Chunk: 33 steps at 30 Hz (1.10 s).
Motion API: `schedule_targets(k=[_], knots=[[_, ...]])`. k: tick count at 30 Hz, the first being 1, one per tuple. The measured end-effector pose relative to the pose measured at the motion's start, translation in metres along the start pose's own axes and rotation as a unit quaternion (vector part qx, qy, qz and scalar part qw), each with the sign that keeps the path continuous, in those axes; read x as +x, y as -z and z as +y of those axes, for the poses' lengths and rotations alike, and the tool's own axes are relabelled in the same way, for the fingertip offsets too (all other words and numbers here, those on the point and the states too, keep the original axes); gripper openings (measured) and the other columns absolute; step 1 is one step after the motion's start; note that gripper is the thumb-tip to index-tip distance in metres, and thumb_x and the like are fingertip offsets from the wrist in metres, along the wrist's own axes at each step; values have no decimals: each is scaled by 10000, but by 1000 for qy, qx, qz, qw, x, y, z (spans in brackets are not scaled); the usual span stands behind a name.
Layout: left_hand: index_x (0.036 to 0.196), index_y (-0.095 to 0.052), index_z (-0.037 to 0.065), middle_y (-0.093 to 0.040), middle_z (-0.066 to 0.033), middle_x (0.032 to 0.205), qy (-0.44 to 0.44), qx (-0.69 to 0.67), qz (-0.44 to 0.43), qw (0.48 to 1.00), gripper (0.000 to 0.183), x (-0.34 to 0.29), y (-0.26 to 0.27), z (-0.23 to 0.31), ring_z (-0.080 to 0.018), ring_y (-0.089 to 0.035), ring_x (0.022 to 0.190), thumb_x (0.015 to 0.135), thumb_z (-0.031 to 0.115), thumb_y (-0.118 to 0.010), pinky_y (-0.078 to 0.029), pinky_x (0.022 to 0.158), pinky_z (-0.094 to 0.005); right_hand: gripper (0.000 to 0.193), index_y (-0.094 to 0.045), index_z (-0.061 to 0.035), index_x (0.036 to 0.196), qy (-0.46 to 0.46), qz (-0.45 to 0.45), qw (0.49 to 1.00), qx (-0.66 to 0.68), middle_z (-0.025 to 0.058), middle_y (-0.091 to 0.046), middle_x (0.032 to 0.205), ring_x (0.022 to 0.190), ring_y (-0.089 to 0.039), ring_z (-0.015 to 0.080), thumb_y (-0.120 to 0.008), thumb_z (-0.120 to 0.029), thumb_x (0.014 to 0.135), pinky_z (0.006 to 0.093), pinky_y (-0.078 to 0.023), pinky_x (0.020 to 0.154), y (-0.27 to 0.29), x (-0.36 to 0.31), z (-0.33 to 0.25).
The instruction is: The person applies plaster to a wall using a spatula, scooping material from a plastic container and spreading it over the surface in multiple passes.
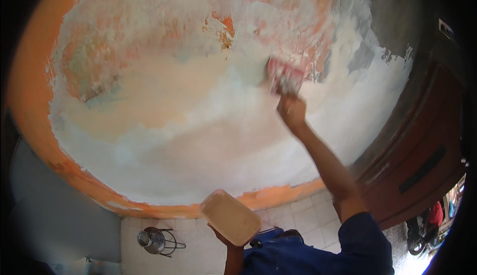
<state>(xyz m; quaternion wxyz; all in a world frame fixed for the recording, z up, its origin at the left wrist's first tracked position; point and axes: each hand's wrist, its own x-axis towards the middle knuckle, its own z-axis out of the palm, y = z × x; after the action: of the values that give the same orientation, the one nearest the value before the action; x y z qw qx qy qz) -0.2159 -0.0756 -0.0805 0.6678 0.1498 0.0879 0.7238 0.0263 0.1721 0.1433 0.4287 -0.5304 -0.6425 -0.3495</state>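
My right hand (292, 110) is raised to the wall, its fingers wrapped round a wide scraper (286, 75). The scraper's blade is reddish, smeared with white and a little blurred; it lies against or very close to the wall (198, 106). White filler covers much of that wall, with pink and orange patches showing through higher up. Low down, close to my body, my left hand (222, 236) grips a rounded rectangular beige tub (231, 219) from beneath its edge. Most of that hand's fingers are hidden by the tub.
A metal stand (169, 241) with a round grey pot-like thing (151, 239) is on the tiled floor (198, 250) at lower left. Orange paint (35, 66) borders the filler. At the right are a dark red door-like panel (417, 151) and a bright opening with a wheel.
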Motion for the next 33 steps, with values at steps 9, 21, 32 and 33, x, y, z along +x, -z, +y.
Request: schedule_targets(k=[9, 21, 32, 33], knots=[[1435, -302, 148, -414, -87, 1403, -21, 25, 80, 996, 763, 2, 10, -2, -301, -440, 1252, 816, 528, -536, -396, 1006, -523, 291, -642, 18, 1022, -238, -81, 892, 376, 131, -654, 754, 672, -652, 229, -513, 48, 762, 325, -539, 620, 110, -67, -49], [1447, -306, 187, -389, -76, 1442, 21, 24, 135, 990, 725, 0, 16, -34, -320, -418, 1277, 891, 645, -394, -374, 1013, -571, 281, -569, 93, 1087, -493, -72, 510, 701, 100, -618, 1027, 896, -607, 198, -554, 49, 810, 323, -498, 826, 154, -119, -17], [1443, -313, 187, -396, -76, 1437, 14, 50, 158, 986, 727, 7, 8, -50, -321, -428, 1269, 887, 647, -400, -382, 1006, -571, 649, -434, -25, 1355, -20, 50, 995, 85, 205, -455, 1362, 1272, -428, 381, -501, 107, 723, 456, -415, 1002, 21, -27, 54], [1443, -314, 186, -397, -76, 1437, 13, 51, 163, 985, 727, 8, 6, -52, -321, -429, 1268, 887, 647, -400, -383, 1005, -570, 650, -402, -9, 1373, 8, 22, 998, 61, 222, -424, 1384, 1289, -405, 390, -507, 79, 737, 469, -400, 1013, 7, -27, 59]])
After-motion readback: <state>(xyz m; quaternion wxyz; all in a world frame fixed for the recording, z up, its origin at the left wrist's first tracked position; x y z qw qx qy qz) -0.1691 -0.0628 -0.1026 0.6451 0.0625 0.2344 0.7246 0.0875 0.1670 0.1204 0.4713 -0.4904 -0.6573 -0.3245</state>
